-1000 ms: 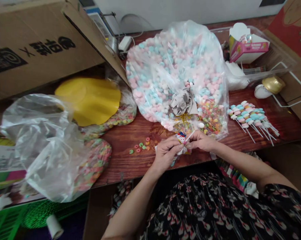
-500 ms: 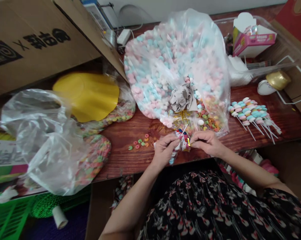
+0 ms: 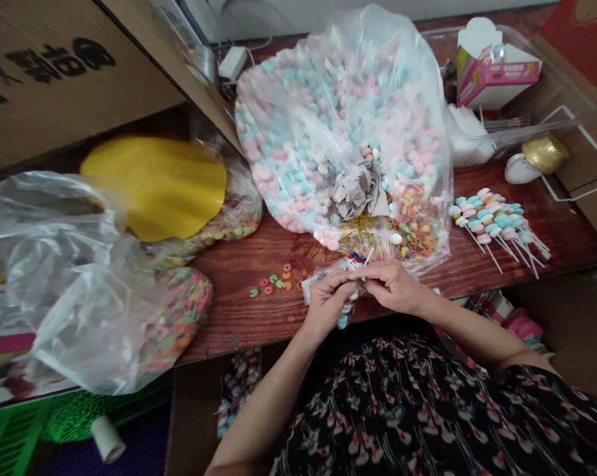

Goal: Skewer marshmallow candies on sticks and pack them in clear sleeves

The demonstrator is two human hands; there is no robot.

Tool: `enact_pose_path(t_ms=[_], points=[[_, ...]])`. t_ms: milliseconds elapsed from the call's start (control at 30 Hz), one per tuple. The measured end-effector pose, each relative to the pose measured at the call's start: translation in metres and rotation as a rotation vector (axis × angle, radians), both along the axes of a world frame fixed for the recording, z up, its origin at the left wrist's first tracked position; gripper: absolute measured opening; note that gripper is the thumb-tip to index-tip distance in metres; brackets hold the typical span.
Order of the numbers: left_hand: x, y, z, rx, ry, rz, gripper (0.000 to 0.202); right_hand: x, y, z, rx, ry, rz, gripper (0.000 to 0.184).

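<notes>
My left hand (image 3: 328, 301) is closed in a pinch around a wrapped marshmallow skewer (image 3: 344, 318). Its blue and white pieces hang below the fingers, and its white stick (image 3: 369, 254) pokes out above. My right hand (image 3: 395, 285) is closed too, its fingertips meeting the left ones at the neck of the wrapper. A gold twist tie is pinched there, mostly hidden by the fingers. Just beyond the hands lie loose gold twist ties (image 3: 358, 227) and a small patterned piece in red, white and blue (image 3: 354, 260). A clear packet (image 3: 311, 283) lies beside my left hand.
A big bag of pink and blue marshmallows (image 3: 288, 132) fills the table's back, with crumpled grey paper (image 3: 358, 188) at its front. Several marshmallow skewers (image 3: 491, 215) lie right. Loose candy rings (image 3: 273, 283), a yellow sheet (image 3: 164, 188) and a plastic bag (image 3: 90, 297) are left.
My right hand has moved left, closing the gap, so its fingers now meet my left hand's. The gold twist tie, plainly visible before, is now mostly covered. The view has shifted slightly.
</notes>
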State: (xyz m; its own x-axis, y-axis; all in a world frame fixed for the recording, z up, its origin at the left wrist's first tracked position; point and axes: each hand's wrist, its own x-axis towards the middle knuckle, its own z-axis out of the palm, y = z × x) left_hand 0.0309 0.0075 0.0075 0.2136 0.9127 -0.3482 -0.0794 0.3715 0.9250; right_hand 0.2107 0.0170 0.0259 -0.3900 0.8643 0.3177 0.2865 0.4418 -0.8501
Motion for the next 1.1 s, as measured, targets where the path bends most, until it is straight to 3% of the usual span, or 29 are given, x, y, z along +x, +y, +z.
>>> enact_pose_path(t_ms=[200,333,433,633,733,867,1033,1100], points=[[0.001,0.001,-0.005,0.055,-0.025,0.007,0.013,0.000,-0.004,-0.002,0.031,-0.030,0.010,0.040],[0.002,0.001,0.002,0.159,-0.013,0.028,0.008,0.003,-0.013,-0.001,-0.026,-0.015,-0.127,0.026],[0.003,0.001,0.006,0.297,0.056,0.008,0.005,0.003,-0.019,-0.004,-0.195,0.044,-0.173,0.006],[0.008,0.005,0.018,0.523,0.170,-0.071,0.007,0.004,-0.008,-0.019,-0.713,0.450,-0.016,0.026],[0.009,0.007,0.027,0.556,0.178,-0.115,0.008,0.010,0.000,-0.018,-0.828,0.538,0.094,0.030],[0.009,0.011,0.031,0.594,0.190,-0.135,0.009,0.015,0.003,-0.014,-0.791,0.527,0.119,0.031],[0.012,0.014,0.025,0.699,0.153,-0.146,0.007,0.016,0.000,-0.014,-0.707,0.442,0.028,0.023],[0.013,0.015,0.024,0.733,0.127,-0.143,0.004,0.016,-0.002,-0.013,-0.608,0.436,-0.021,0.021]])
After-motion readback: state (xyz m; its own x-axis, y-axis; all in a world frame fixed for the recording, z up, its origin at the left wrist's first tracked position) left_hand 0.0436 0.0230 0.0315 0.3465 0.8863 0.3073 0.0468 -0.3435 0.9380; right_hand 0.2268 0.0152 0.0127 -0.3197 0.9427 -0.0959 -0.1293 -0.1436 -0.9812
